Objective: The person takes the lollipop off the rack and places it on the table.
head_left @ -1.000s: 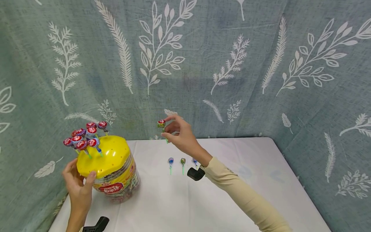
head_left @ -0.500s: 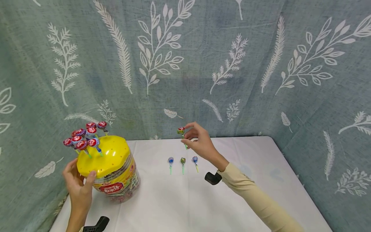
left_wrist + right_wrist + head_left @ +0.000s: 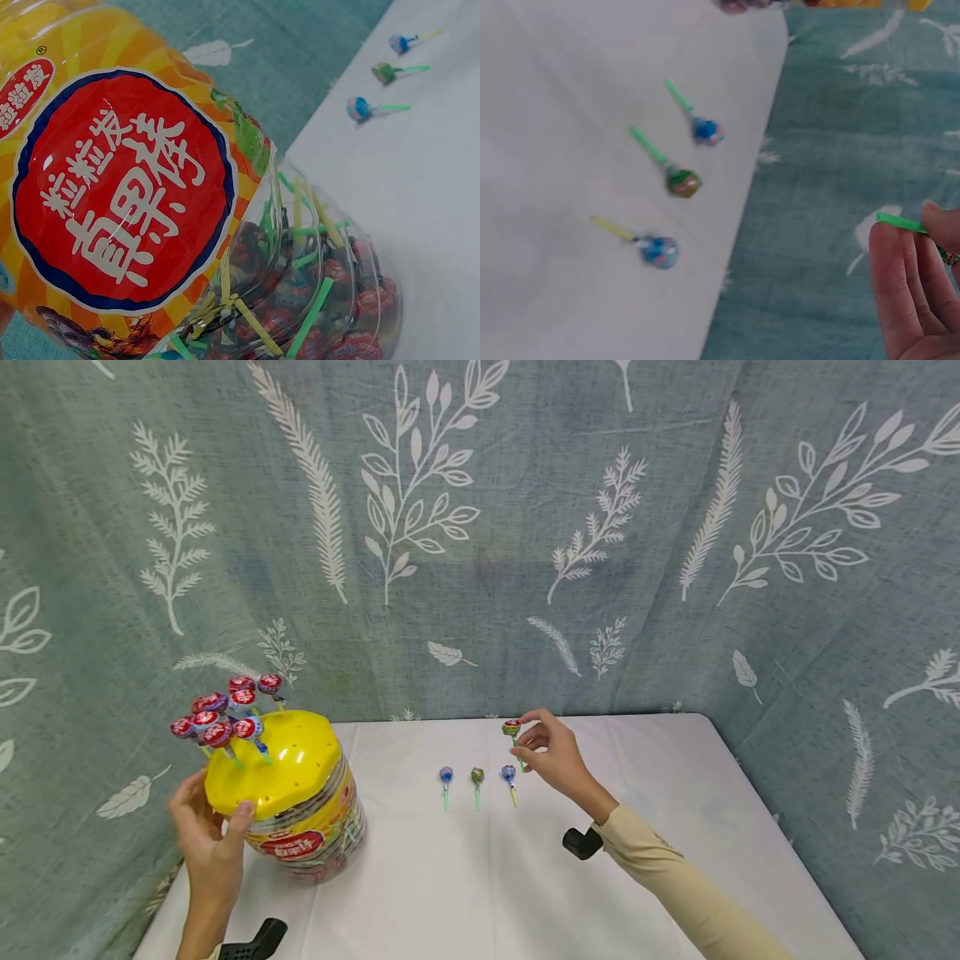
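Note:
My left hand grips a clear plastic jar at its yellow lid, thumb on the lid's near edge. Several lollipops stand upright in holes on the lid's left part. Through the jar's clear wall more lollipops and green and yellow sticks show. My right hand pinches a green-wrapped lollipop by its green stick, head up, above the table's far part. Nearest to it lies a blue lollipop with a yellow stick.
On the white table, left of that blue one, lie a green lollipop and another blue lollipop, in a row with sticks toward me. A teal leaf-patterned cloth hangs behind the table and at its sides.
My right hand has carried the green lollipop rightward and down, from left of the row to near its right end. The left hand keeps its grip on the jar.

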A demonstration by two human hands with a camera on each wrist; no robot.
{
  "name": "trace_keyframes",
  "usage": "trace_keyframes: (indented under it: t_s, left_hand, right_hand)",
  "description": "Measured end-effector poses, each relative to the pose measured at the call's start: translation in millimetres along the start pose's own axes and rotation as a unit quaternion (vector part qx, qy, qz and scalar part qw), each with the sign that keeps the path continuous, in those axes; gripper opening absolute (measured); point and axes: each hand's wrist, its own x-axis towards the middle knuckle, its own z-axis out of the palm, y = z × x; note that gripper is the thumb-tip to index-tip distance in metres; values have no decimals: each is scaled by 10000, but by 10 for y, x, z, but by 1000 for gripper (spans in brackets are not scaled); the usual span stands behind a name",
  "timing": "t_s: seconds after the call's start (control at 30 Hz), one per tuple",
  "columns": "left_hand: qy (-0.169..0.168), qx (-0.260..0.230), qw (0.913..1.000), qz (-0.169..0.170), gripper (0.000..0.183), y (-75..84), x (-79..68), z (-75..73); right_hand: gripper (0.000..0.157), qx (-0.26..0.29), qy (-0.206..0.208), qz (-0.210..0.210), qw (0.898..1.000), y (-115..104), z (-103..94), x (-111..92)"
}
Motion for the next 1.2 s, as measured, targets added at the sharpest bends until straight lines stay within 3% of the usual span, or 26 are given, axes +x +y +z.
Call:
trace_keyframes:
  t_s: [0.23, 0.5, 0.67, 1.03, 1.2]
  left_hand:
    - [-28, 108, 9999, -17, 68, -14, 7, 12]
    - [-88, 3, 10000, -18, 68, -14, 9, 0]
    - [-59, -124, 9999, 38, 67, -19, 2, -9]
    - [-43, 25, 10000, -22, 67, 1, -8, -25]
    - [-37, 47, 10000, -24, 67, 21, -8, -23]
  right_hand:
    - [41, -251, 476, 481, 9974, 691, 16, -5]
    - [40, -464, 791, 1185, 9887, 1140, 57, -50]
    - [39, -666, 850, 1546, 9821, 1330, 111, -53]
    - [37, -1392, 793, 1861, 9694, 1678, 204, -42]
    - [38, -1416, 674, 1968, 9678, 1739, 211, -52]
